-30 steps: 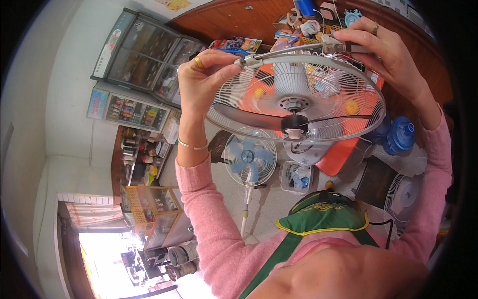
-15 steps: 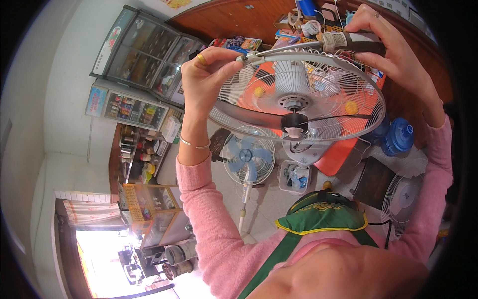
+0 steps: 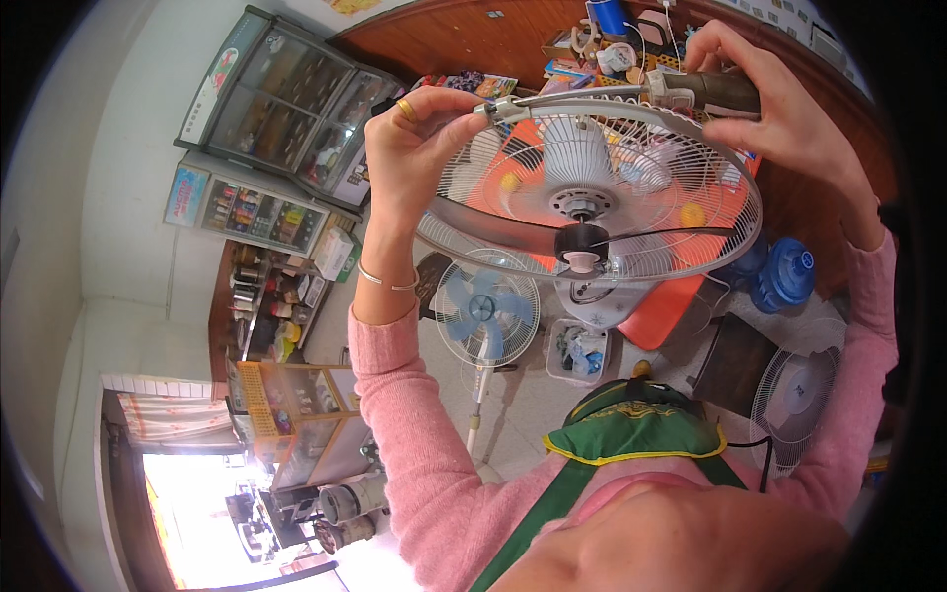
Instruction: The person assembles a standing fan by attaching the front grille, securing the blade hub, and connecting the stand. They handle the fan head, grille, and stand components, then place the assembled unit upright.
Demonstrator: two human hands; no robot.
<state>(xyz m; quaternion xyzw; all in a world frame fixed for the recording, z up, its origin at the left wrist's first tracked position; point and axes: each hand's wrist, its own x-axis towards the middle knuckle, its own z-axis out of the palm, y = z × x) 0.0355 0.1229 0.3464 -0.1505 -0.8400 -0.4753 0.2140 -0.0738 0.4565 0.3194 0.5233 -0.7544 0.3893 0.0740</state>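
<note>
In front of me is an electric fan's round wire guard (image 3: 681, 261) with a grey rim, tilted. A black hub (image 3: 582, 241) sits at its middle, and a grey blade (image 3: 483, 229) shows through the wires. My left hand (image 3: 419, 133) is closed, thumb and forefinger pinching the small metal clip (image 3: 501, 109) on the rim's upper left. My right hand (image 3: 779, 109) is wrapped round the dark handle of a screwdriver (image 3: 725, 94). The screwdriver's long shaft runs left along the top of the rim to the clip. Its tip is too small to make out.
An orange table (image 3: 666, 311) stands beneath the fan, with clutter behind it. On the floor are a blue-bladed standing fan (image 3: 483, 308), a plastic bin (image 3: 579, 352), blue water bottles (image 3: 786, 273) and another fan guard (image 3: 797, 390). Cabinets (image 3: 281, 89) line the left wall.
The screwdriver's handle has turned in my right hand, and those fingers have shifted their hold, looser now. My left hand keeps pinching the clip. The view has shifted slightly.
</note>
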